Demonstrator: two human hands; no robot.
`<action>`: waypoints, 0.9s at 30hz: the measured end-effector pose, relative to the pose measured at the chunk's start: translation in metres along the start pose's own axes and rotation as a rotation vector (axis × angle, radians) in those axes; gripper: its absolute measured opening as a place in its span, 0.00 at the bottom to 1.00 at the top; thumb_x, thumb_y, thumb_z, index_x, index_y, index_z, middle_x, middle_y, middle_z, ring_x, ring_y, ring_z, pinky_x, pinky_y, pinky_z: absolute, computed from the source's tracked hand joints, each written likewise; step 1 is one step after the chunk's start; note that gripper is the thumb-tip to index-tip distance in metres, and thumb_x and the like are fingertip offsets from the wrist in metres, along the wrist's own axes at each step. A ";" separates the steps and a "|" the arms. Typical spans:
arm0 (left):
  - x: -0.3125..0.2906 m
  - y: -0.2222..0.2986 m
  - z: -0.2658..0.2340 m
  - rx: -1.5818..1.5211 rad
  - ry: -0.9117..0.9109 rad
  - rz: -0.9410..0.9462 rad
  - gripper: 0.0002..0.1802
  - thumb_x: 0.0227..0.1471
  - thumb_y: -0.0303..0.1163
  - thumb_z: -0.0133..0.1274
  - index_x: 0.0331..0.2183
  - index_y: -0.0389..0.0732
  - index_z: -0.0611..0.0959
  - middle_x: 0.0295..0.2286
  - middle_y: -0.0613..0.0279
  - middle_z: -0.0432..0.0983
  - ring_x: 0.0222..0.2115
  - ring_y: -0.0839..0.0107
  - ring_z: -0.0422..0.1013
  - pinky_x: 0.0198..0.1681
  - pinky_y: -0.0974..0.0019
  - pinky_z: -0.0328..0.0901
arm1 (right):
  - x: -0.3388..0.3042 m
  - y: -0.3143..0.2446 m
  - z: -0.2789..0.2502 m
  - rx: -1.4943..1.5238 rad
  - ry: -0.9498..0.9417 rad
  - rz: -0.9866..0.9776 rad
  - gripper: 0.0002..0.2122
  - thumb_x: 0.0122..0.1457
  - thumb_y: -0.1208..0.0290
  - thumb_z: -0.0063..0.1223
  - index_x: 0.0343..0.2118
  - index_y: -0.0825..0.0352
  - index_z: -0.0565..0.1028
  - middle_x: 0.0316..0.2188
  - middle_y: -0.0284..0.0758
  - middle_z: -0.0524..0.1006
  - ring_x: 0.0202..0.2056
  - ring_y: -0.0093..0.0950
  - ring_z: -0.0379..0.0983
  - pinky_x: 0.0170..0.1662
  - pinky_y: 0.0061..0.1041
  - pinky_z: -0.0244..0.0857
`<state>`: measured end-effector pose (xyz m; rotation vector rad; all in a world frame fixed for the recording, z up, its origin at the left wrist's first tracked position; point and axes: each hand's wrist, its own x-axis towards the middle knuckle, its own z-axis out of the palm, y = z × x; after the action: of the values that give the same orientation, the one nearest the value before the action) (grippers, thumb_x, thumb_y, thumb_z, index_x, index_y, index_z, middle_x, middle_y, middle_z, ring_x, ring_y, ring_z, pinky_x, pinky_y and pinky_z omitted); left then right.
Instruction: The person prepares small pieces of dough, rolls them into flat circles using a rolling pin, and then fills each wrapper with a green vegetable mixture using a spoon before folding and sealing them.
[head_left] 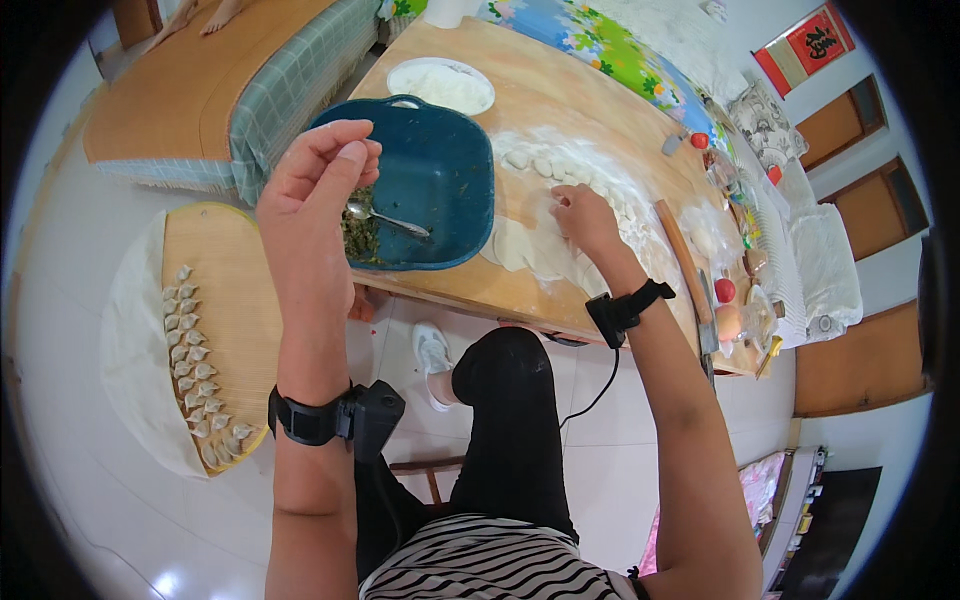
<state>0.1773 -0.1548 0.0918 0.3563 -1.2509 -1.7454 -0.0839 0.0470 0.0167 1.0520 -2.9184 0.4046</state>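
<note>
Teal basin [455, 170] beside a person's left hand [318, 178], fingertips bunched; right of the basin, the right hand [588, 222] curls, grip unclear, near overlapping dough wrappers [512, 245] that could stick if underfloured.

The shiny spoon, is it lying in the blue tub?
Yes, the spoon lies inside the blue tub, by the green filling.

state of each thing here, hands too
left hand, raised, fingers curled
right hand, fingers curled, over floured table
blue-green basin, open, filling along its left side
spoon, resting in basin
wrappers, flat, overlapping
rolling pin, lying unheld on table
dumplings, folded shut, in rows
round tray, partly covered by white cloth
</note>
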 end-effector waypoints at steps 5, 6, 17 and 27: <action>0.005 -0.006 -0.009 -0.046 0.017 -0.008 0.10 0.55 0.25 0.51 0.40 0.35 0.80 0.32 0.62 0.77 0.33 0.77 0.72 0.40 0.75 0.68 | 0.020 0.010 -0.003 0.201 -0.207 0.170 0.11 0.48 0.66 0.56 0.34 0.63 0.80 0.28 0.40 0.80 0.33 0.35 0.77 0.37 0.30 0.69; 0.006 -0.007 -0.011 -0.048 0.018 -0.014 0.10 0.55 0.25 0.51 0.40 0.35 0.80 0.32 0.62 0.77 0.33 0.77 0.72 0.40 0.75 0.68 | 0.021 0.009 -0.006 0.233 -0.226 0.188 0.11 0.47 0.66 0.56 0.33 0.63 0.80 0.26 0.40 0.80 0.32 0.34 0.78 0.36 0.29 0.69; -0.002 -0.012 0.014 -0.142 -0.165 -0.221 0.15 0.57 0.29 0.51 0.46 0.35 0.76 0.38 0.60 0.75 0.38 0.75 0.71 0.46 0.72 0.66 | -0.003 -0.043 -0.088 0.889 -0.086 -0.049 0.13 0.52 0.77 0.58 0.41 0.70 0.75 0.31 0.27 0.75 0.34 0.17 0.71 0.38 0.15 0.63; -0.013 -0.026 0.021 -0.690 -0.274 -0.598 0.20 0.59 0.35 0.50 0.48 0.32 0.72 0.43 0.57 0.73 0.45 0.69 0.71 0.51 0.64 0.66 | -0.025 -0.169 -0.100 1.078 -0.285 -0.340 0.15 0.55 0.75 0.57 0.45 0.71 0.73 0.35 0.32 0.76 0.35 0.18 0.70 0.39 0.17 0.64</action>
<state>0.1562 -0.1307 0.0756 0.0780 -0.6638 -2.6793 0.0348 -0.0381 0.1513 1.7296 -2.5289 2.0551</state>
